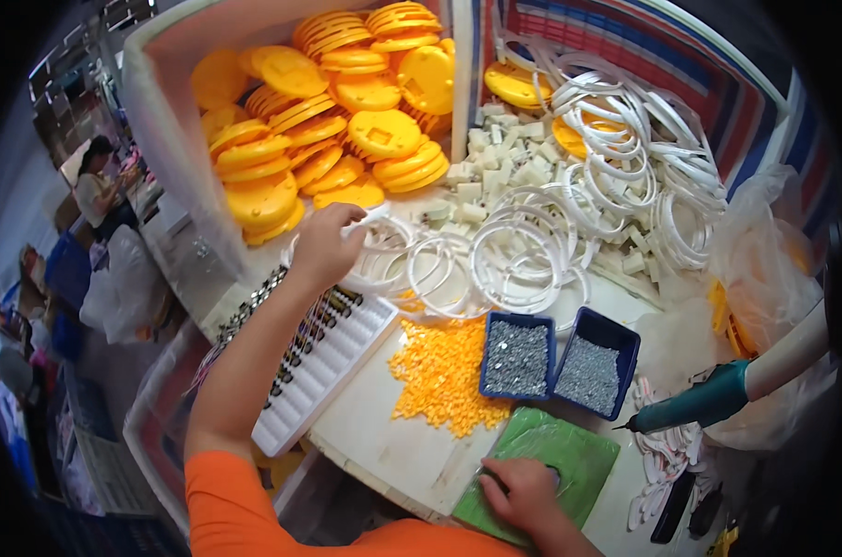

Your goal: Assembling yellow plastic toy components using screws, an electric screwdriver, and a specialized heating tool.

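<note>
My left hand (326, 246) reaches over the heap of white plastic rings (515, 266). Its fingers are closed on a small white plastic piece (374, 213); I cannot make out its full shape. Low in the view, my right hand (525, 494) rests on a green square block (569, 444), thumb apart from the fingers. A dark round spot shows on the block beside that hand. Yellow round plastic discs (384, 133) are stacked just beyond my left hand. Under my left forearm is a white ridged tray (333, 376) with a row of small dark metal parts.
Small orange parts (444, 371) lie by two blue bins (595, 364) of metal bits. White blocks (495, 158) are piled behind the rings. A teal powered screwdriver (690, 401) juts in at right, above white and black pieces. A person (101, 190) sits at far left.
</note>
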Action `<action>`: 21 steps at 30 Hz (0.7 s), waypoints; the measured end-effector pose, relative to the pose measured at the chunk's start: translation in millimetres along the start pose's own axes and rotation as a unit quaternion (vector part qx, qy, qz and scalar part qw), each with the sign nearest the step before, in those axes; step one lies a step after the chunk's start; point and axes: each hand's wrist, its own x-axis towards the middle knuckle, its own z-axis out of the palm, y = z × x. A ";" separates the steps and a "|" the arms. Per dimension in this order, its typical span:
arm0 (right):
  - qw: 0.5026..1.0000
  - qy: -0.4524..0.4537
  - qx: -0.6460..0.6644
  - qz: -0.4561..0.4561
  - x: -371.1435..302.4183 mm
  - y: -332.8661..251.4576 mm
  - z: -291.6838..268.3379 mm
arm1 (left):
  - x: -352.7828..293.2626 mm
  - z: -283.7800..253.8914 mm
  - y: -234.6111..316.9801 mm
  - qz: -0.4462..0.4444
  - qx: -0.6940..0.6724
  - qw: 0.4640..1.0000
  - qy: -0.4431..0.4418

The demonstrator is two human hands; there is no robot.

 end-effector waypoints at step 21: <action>0.984 0.089 0.119 0.095 -9.4 15.8 14.8 | 221.5 166.2 -138.5 -0.267 -0.353 0.870 0.216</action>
